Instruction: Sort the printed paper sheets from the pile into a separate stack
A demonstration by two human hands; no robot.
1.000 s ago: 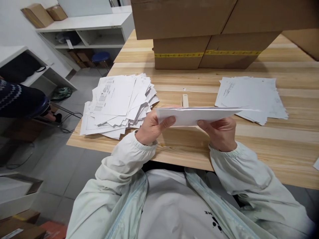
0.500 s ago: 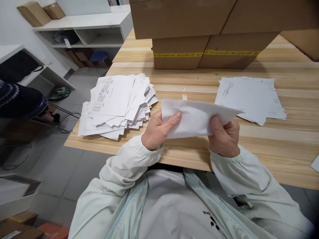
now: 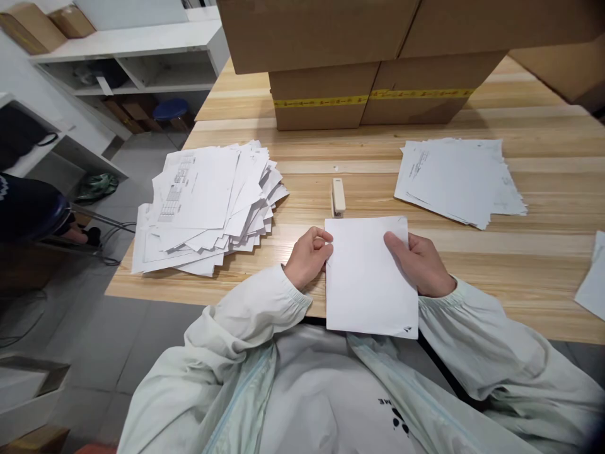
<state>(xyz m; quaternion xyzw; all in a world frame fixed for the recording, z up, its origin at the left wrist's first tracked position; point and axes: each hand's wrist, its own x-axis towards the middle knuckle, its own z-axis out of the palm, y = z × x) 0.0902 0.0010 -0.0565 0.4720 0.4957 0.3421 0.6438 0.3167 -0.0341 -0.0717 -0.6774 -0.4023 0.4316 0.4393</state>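
Note:
A white paper sheaf [image 3: 368, 277] lies between my hands at the table's front edge, its near end sticking out past the edge. My right hand [image 3: 420, 261] grips its right side, thumb on top and fingers underneath. At the upper left edge, my left hand [image 3: 309, 256] has its fingers closed, with thumb and fingertips at the paper's side. Just beyond the paper stands a cream stapler [image 3: 338, 197], its near end close to the paper's top edge. Left of it is a messy stack of printed papers [image 3: 203, 189]; to the right lies a neater paper pile [image 3: 449, 180].
Large cardboard boxes [image 3: 321, 94] with yellow tape stand at the back of the wooden table [image 3: 302, 151]. Another paper [image 3: 593, 277] lies at the right edge. Beyond the table at left are white shelves [image 3: 127, 44], a blue stool [image 3: 170, 109] and part of a seated person.
The paper has tipped from a raised, slanted hold to facing up, lower and nearer me. The stapler behind it now shows. My left thumb has moved from the paper's face to its edge.

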